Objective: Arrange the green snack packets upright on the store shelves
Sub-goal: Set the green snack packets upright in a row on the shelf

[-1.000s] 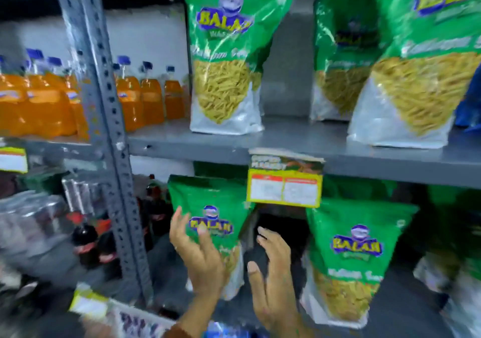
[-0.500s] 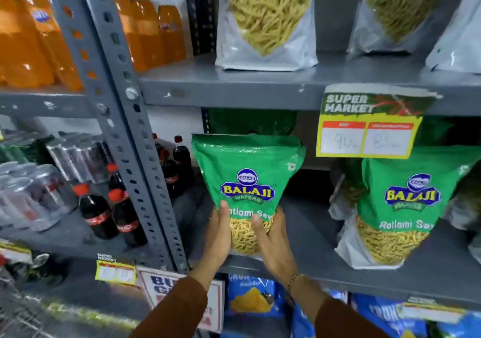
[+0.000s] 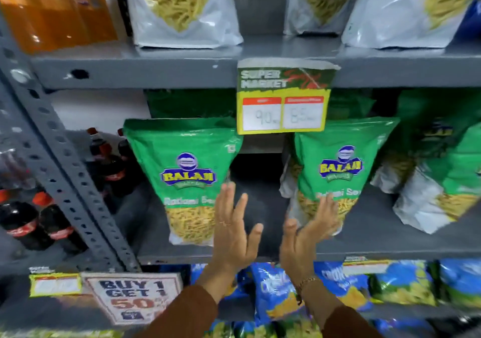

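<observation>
Head view: green snack packet [image 3: 186, 179] stands upright left of the price tag [image 3: 282, 98]; left hand [image 3: 234, 231] released, right hand [image 3: 307, 236] spread against another packet [image 3: 335, 171].

both arms reach forward and up, brown sleeves at the forearms. left hand [image 3: 232, 233] open, fingers spread and pointing up, palm turned right, ring on one finger, gripping nothing. right hand [image 3: 307, 236] open, palm turned left and up, fingers angled up to the right, bracelet at the wrist. hands near each other, apart.
</observation>
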